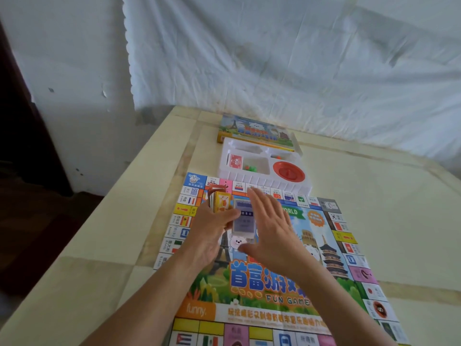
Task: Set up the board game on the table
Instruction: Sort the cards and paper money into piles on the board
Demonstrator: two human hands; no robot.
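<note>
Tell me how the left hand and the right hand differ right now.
The left hand is closed around a stack of cards, fanned and tilted; the right hand is flat and open, fingers spread, gripping nothing. The left hand sits nearer the board's left border; the right hand is over its pictured centre. A pale card shows between them, its far end under the right hand's fingers. Both hands hover over the board's far half.

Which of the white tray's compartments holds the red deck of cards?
The large left compartment of the white tray holds the red deck, standing beside small green and orange pieces. The round right compartment holds a red dish instead.
</note>
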